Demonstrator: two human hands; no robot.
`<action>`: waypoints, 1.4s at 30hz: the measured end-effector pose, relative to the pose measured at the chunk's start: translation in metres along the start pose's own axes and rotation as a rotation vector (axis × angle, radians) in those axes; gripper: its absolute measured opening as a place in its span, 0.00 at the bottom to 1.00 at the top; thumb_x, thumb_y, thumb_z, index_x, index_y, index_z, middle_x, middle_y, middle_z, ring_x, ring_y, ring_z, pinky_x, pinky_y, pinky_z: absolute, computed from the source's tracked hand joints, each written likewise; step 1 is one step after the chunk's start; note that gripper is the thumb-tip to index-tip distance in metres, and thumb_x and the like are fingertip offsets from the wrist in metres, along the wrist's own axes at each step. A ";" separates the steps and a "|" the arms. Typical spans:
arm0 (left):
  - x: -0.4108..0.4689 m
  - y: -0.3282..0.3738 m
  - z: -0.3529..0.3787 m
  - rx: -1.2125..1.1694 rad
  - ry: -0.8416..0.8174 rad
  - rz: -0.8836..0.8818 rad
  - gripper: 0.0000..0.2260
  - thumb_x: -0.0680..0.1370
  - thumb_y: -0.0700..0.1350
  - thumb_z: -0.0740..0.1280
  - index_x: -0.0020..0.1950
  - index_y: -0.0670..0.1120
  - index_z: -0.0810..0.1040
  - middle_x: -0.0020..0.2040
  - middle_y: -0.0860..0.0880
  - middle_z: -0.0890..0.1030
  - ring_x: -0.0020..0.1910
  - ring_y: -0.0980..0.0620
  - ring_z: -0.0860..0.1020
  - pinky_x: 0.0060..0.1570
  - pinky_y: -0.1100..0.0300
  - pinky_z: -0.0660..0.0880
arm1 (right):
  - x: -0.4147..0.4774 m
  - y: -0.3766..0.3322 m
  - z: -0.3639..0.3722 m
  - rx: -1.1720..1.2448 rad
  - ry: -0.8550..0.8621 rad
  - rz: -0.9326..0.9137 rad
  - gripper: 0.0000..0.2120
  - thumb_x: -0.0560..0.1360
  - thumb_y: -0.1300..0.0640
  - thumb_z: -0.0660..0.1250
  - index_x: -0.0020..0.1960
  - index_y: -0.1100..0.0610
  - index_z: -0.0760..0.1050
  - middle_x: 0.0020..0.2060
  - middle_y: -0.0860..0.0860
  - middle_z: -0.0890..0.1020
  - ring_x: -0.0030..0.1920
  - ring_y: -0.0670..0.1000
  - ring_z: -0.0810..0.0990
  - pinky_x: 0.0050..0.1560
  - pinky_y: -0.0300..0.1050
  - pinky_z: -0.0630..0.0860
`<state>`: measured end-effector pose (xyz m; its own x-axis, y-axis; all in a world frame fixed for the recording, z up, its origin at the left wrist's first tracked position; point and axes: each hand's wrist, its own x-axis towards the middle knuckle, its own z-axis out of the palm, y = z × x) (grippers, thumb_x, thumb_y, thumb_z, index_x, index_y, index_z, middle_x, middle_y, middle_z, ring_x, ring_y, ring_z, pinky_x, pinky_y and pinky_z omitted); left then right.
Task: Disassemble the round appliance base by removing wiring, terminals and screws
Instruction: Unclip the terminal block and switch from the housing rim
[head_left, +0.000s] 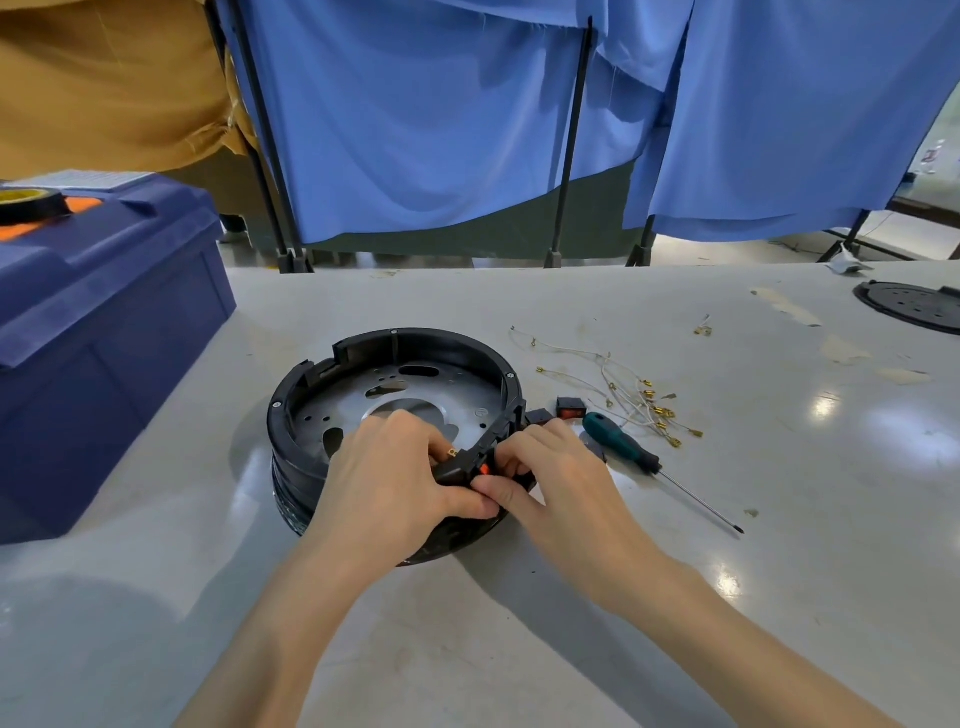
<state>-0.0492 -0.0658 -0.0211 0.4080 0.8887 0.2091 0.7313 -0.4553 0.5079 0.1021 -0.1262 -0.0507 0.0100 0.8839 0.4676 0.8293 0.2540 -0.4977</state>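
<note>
Round appliance base (280, 410): black ring with a bare metal plate inside, lying flat at the centre of the tabletop (519, 649), just in front of the person.
Left hand (395, 467): grip curled over the near rim, fingers on a black switch block (465, 467) with an orange button.
Right hand (556, 467): grip pinching the same block from outside the rim.
Loose wires (628, 395): spread right of the base, brass terminals on the ends.
Screwdriver (623, 448): green handle, just beside the right hand.
Blue box (104, 322): far left.
</note>
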 end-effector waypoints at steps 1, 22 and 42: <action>-0.001 0.000 0.000 -0.006 0.007 0.002 0.20 0.56 0.62 0.77 0.33 0.47 0.80 0.31 0.47 0.80 0.36 0.49 0.77 0.37 0.50 0.75 | 0.000 0.000 0.000 -0.001 0.002 -0.004 0.10 0.76 0.51 0.69 0.45 0.58 0.77 0.39 0.47 0.76 0.45 0.51 0.70 0.46 0.42 0.68; -0.003 -0.003 0.002 0.188 -0.003 0.054 0.25 0.60 0.67 0.69 0.33 0.44 0.73 0.27 0.49 0.70 0.34 0.48 0.73 0.28 0.59 0.62 | -0.002 0.001 0.000 0.081 -0.050 -0.065 0.11 0.79 0.57 0.66 0.39 0.59 0.70 0.37 0.46 0.71 0.43 0.51 0.67 0.43 0.48 0.68; 0.003 -0.002 0.006 0.217 -0.003 0.062 0.29 0.57 0.70 0.72 0.32 0.44 0.73 0.28 0.51 0.70 0.33 0.49 0.73 0.27 0.58 0.60 | 0.005 0.009 -0.003 0.141 -0.070 0.010 0.09 0.75 0.58 0.71 0.40 0.61 0.76 0.35 0.42 0.71 0.41 0.48 0.68 0.43 0.35 0.65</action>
<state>-0.0465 -0.0627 -0.0264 0.4569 0.8588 0.2318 0.8054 -0.5100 0.3021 0.1115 -0.1204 -0.0511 -0.0248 0.9105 0.4128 0.7427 0.2932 -0.6021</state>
